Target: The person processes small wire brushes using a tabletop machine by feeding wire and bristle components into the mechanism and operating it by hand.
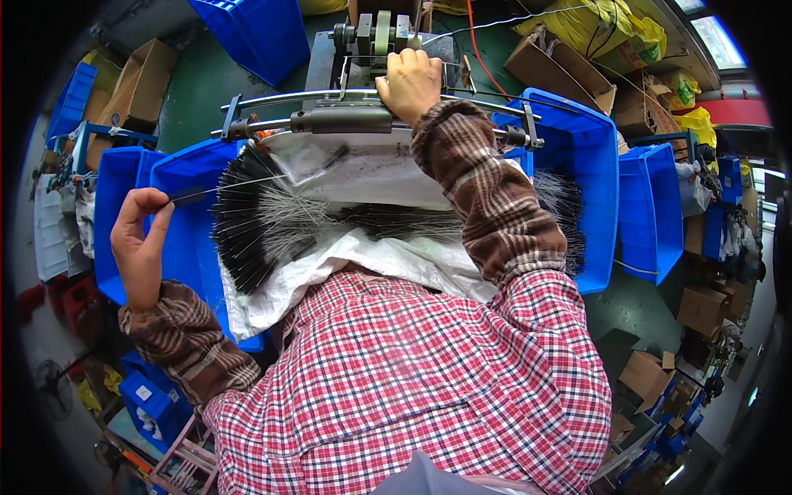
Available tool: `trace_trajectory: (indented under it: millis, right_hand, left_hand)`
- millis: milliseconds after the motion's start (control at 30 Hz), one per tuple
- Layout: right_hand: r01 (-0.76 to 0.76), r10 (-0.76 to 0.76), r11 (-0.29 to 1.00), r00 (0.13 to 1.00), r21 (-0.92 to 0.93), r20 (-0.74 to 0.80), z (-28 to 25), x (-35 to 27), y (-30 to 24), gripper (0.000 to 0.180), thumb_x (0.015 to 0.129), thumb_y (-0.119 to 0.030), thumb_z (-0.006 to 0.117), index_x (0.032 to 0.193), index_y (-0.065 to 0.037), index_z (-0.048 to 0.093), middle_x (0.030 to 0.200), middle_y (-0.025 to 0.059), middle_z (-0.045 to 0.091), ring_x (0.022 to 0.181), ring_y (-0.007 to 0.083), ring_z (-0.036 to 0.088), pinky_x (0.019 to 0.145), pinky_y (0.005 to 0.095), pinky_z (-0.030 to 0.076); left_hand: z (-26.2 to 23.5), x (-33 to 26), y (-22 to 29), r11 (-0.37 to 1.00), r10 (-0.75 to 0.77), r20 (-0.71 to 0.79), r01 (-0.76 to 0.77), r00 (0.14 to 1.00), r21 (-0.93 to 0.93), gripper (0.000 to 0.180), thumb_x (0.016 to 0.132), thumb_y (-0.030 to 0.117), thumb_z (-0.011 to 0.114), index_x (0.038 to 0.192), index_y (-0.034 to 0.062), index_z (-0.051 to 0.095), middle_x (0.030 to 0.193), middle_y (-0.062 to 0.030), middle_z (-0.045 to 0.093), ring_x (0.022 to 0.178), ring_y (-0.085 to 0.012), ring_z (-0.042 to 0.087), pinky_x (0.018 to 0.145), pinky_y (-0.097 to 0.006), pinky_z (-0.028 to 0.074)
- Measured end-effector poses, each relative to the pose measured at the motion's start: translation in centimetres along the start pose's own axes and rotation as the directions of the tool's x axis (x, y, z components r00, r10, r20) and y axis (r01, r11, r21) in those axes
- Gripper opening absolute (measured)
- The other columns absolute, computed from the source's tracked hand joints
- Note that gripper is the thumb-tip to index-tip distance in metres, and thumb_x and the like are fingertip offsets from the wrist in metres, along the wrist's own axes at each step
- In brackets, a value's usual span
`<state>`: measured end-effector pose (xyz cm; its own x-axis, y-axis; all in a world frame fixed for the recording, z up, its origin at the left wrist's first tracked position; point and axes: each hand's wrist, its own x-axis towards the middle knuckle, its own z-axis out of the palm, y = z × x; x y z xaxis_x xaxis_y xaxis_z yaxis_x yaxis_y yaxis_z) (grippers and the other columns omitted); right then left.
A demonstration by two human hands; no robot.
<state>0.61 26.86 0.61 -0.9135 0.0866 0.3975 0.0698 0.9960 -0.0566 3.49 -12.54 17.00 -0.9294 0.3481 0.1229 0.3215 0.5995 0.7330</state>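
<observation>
Left hand: the left hand (pixel 140 247) is hovering over the left blue bin (pixel 124 214), thumb and forefinger pinching the dark end of a single thin wire piece (pixel 216 190).
Wire piece: it is running out to the right from the fingers, a short black sleeve at the held end and a pale, bare metal length beyond it, lying roughly level above the pile.
Pile: a fan of similar wire pieces (pixel 264 223) is lying on a white woven sack (pixel 371 256), black tips crowding toward the left rim and the silvery lengths converging toward the middle.
Right hand: the right hand (pixel 408 82) is reaching forward, fingers curled down and closed over a curved metal bar (pixel 330 97) of the bench machine (pixel 375 37).
Machine: a dark cylindrical handle (pixel 342 121) is sitting just below that bar, beside the knuckles.
Right bin: more dark-tipped pieces are showing in the right blue bin (pixel 590 165), partly hidden behind the plaid sleeve (pixel 487 198).
</observation>
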Motion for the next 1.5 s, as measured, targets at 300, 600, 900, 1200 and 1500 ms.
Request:
trace_trajectory:
  millis: [300, 600, 900, 1200, 1500]
  right_hand:
    - [-0.052, 0.054, 0.998, 0.998, 0.044, -0.039, -0.1, -1.1, 8.4, 0.021, 0.087, -0.03, 0.058, 0.088, -0.011, 0.067, 0.09, 0.0097, 0.064, 0.089, 0.0296, 0.06, 0.075, 0.0438, 0.047]
    - [-0.15, -0.062, 0.879, 0.906, 0.453, 0.418, -9.7, -4.2, 11.9, 0.023, 0.084, -0.02, 0.064, 0.103, -0.007, 0.068, 0.086, 0.0129, 0.07, 0.079, 0.0295, 0.067, 0.072, 0.0366, 0.053]
    - [0.193, -0.266, 0.597, 0.963, 0.779, -0.035, -9.6, -4.3, -1.4, 0.022, 0.08, -0.007, 0.068, 0.102, -0.006, 0.069, 0.086, 0.0119, 0.068, 0.08, 0.0278, 0.065, 0.073, 0.0353, 0.052]
    - [0.117, -0.117, 0.993, 0.993, 0.009, -0.021, 0.3, 0.5, 5.3, 0.017, 0.078, -0.012, 0.058, 0.089, -0.014, 0.071, 0.087, 0.0039, 0.064, 0.092, 0.0238, 0.057, 0.081, 0.0389, 0.041]
    - [0.09, -0.089, 0.996, 0.996, 0.021, -0.016, 1.0, 1.0, 5.3, 0.019, 0.079, -0.013, 0.057, 0.091, -0.015, 0.072, 0.088, 0.0025, 0.064, 0.095, 0.0237, 0.055, 0.083, 0.0382, 0.04]
  left_hand:
    - [4.0, 1.8, 2.4, 0.951, 0.081, 0.147, -0.032, 0.986, -0.307, 0.009, 0.085, -0.004, 0.06, 0.094, -0.0018, 0.059, 0.094, -0.0033, 0.06, 0.091, -0.0098, 0.057, 0.083, -0.023, 0.044]
    - [11.2, 4.1, 3.4, 0.869, 0.119, 0.359, 0.078, 0.926, -0.489, 0.009, 0.085, 0.0, 0.063, 0.094, -0.002, 0.062, 0.087, -0.0018, 0.063, 0.083, -0.0081, 0.06, 0.078, -0.021, 0.047]
    - [16.7, 4.8, 5.8, 0.86, 0.099, 0.179, 0.006, 0.979, -0.51, 0.026, 0.088, 0.003, 0.064, 0.114, 0.0003, 0.062, 0.099, -0.0068, 0.067, 0.092, -0.011, 0.063, 0.082, -0.023, 0.049]
    - [11.7, 3.3, -1.1, 0.913, 0.18, -0.121, -0.121, 0.976, 0.389, 0.028, 0.082, 0.012, 0.068, 0.109, 0.0068, 0.065, 0.099, -0.0111, 0.059, 0.091, -0.028, 0.059, 0.081, -0.035, 0.047]
    - [11.6, 2.4, -2.7, 0.932, 0.039, -0.066, -0.013, 0.997, 0.362, 0.023, 0.083, 0.013, 0.067, 0.105, 0.0063, 0.065, 0.09, -0.0094, 0.061, 0.079, -0.0259, 0.061, 0.072, -0.036, 0.049]
